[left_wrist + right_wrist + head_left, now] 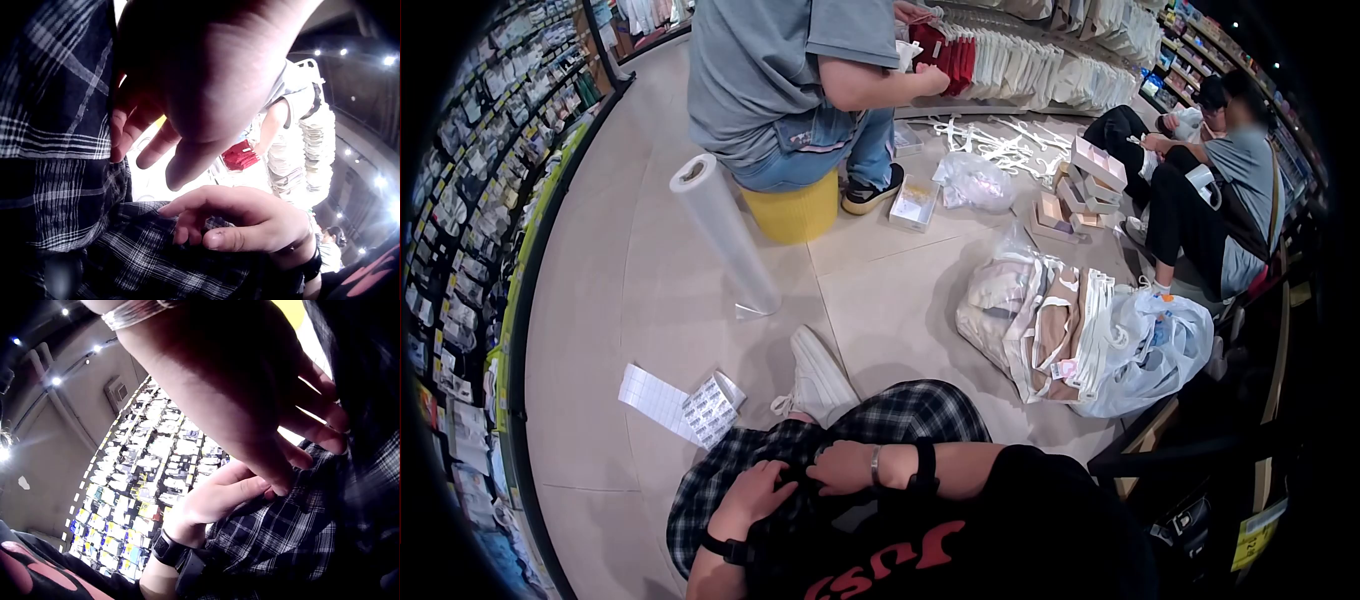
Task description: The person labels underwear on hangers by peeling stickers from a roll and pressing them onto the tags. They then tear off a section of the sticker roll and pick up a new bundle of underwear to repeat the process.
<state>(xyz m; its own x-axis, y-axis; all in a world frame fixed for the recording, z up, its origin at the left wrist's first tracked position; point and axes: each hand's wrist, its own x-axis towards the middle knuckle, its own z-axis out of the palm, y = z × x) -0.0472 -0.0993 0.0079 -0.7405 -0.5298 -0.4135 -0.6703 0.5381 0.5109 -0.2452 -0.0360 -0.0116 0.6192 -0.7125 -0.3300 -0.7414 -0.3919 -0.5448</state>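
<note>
My left hand [755, 492] rests on the plaid fabric [700, 465] over my lap, fingers loosely bent and holding nothing. Just to its right lies my right hand [845, 467], also on the plaid cloth, with a bracelet [875, 465] at the wrist. In the left wrist view the fingers [181, 164] of the left hand hang relaxed, and the right hand [250, 219] shows below them. From the right wrist, spread fingers [325, 434] touch the plaid, with the left hand [215, 497] behind.
A roll of clear plastic [725, 235] stands on the floor, near printed sheets [710, 408]. To the right sit bagged garments [1050, 320] and a plastic bag [1150, 345]. One person sits on a yellow bucket [795, 210], another by stacked boxes [1090, 185]. Hangers [1000, 140] litter the floor.
</note>
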